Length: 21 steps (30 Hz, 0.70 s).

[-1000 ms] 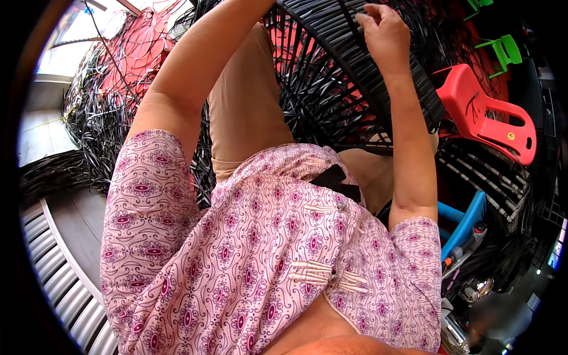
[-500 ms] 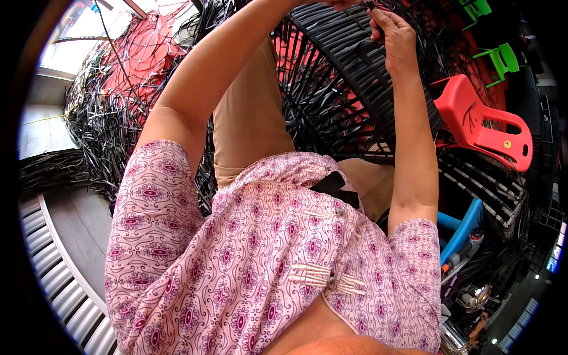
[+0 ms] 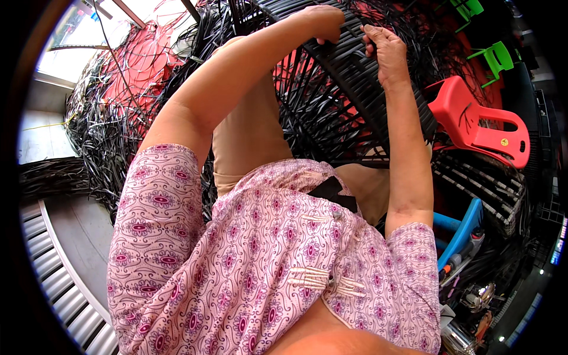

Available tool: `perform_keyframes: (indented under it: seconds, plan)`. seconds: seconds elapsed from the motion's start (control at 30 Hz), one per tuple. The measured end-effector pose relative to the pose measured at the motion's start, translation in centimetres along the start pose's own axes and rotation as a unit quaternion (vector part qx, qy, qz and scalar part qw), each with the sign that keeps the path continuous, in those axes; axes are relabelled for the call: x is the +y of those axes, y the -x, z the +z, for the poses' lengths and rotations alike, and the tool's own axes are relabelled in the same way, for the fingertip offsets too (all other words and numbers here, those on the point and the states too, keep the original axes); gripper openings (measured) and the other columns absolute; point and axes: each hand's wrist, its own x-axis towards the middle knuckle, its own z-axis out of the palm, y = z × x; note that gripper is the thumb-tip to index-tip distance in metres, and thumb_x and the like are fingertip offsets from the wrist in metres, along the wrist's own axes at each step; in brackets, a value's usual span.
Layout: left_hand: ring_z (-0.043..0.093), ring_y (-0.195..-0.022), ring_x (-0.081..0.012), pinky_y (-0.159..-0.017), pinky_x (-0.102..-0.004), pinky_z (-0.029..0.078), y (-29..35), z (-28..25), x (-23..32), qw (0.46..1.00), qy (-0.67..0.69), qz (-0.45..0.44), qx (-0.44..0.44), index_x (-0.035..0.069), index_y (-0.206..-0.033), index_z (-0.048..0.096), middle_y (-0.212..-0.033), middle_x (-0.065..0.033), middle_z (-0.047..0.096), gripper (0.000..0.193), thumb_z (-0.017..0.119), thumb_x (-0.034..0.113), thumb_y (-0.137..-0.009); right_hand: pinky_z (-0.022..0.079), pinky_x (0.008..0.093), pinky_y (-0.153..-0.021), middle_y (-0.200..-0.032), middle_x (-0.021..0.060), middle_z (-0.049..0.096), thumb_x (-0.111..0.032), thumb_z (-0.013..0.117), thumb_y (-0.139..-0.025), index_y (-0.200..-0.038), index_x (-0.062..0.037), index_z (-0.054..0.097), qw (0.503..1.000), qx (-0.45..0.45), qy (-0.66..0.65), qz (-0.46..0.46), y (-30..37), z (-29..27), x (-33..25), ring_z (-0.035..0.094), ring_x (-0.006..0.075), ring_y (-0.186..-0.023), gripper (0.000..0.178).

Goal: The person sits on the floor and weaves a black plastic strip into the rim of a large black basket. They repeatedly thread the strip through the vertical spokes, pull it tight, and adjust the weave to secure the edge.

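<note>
A black woven panel (image 3: 361, 65) of flat, glossy strips leans across the space in front of my knees, its slats running out to loose strands below. My left hand (image 3: 325, 25) is over its upper part, seen from the back, with the fingers curled under and mostly hidden; what they grip cannot be made out. To the right of it, my right hand (image 3: 390, 56) is raised above the panel, thumb and forefinger pinched on what looks like a thin black strip, hard to tell from the dark strands behind. The two hands are a short way apart.
Heaps of loose black strips (image 3: 112, 142) cover the red floor (image 3: 139, 65) on the left. A red plastic chair (image 3: 473, 121) and green chairs (image 3: 496, 61) stand at the right. Beside my right elbow are a blue plastic object (image 3: 464, 231) and tools. A slatted metal rack (image 3: 65, 272) is at lower left.
My left hand has come down from the top edge of the picture toward me. The right hand has dropped slightly and shifted a little left. The panel now sits slightly more to the left.
</note>
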Motion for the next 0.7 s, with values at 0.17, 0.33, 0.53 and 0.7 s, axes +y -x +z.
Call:
perform_keyframes:
  seconds: [0.17, 0.33, 0.53, 0.7]
  plan:
    - [0.075, -0.068, -0.0224, -0.064, -0.0367, 0.059, -0.3, -0.2, 0.8, 1.0, 0.017, 0.001, 0.003, -0.001, -0.085, 0.071, -0.074, -0.0127, 0.074, 0.025, 0.075, 0.022, -0.08, 0.043, 0.0193, -0.055, -0.076, -0.0024, 0.067, -0.018, 0.073, -0.094, -0.094, -0.0021, 0.076, 1.0, -0.004, 0.012, 0.008, -0.1, -0.4, 0.5, 0.052, 0.0028, -0.06, 0.016]
    - [0.075, -0.067, -0.0208, -0.064, -0.0359, 0.059, -1.3, 0.4, -0.4, 0.999, 0.036, 0.012, -0.005, -0.001, -0.086, 0.072, -0.072, -0.0117, 0.074, 0.023, 0.074, 0.021, -0.079, 0.043, 0.0206, -0.055, -0.075, -0.0027, 0.066, -0.019, 0.074, -0.093, -0.091, -0.0031, 0.075, 0.999, -0.006, 0.029, 0.019, -0.2, -0.3, 0.7, 0.052, 0.0031, -0.06, 0.016]
    - [0.064, -0.054, -0.0174, -0.051, -0.0338, 0.05, -2.3, 0.7, -2.2, 0.993, 0.114, 0.004, -0.034, 0.002, -0.068, 0.069, -0.062, -0.007, 0.068, 0.022, 0.07, 0.021, -0.078, 0.042, 0.0211, -0.054, -0.074, -0.0029, 0.066, -0.02, 0.075, -0.092, -0.086, -0.0045, 0.073, 0.998, -0.006, 0.036, 0.042, -0.1, -0.2, 0.7, 0.051, 0.0032, -0.059, 0.016]
    - [0.057, -0.05, -0.0153, -0.046, -0.032, 0.046, -3.2, 1.3, -3.6, 0.989, 0.135, 0.013, -0.056, 0.004, -0.069, 0.068, -0.058, -0.0035, 0.063, 0.023, 0.068, 0.024, -0.081, 0.041, 0.0214, -0.052, -0.072, -0.0028, 0.066, -0.019, 0.076, -0.091, -0.081, -0.0058, 0.071, 0.996, -0.016, 0.058, 0.068, -0.5, -0.3, 1.1, 0.051, 0.003, -0.057, 0.017]
